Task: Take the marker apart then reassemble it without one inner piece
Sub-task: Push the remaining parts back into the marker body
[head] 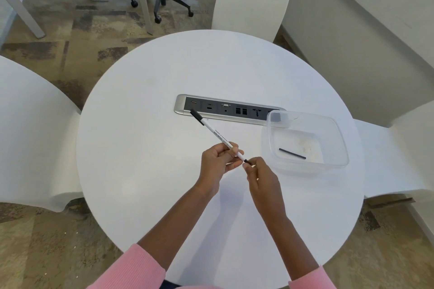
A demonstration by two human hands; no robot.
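1. White-barrelled marker is held above the round table, its black cap pointing to eleven o'clock.
2. Left hand has its fingers wrapped around the barrel.
3. Right hand pinches the black end plug at the barrel's near end.
4. Clear plastic container, at three o'clock, holds a thin black inner rod.
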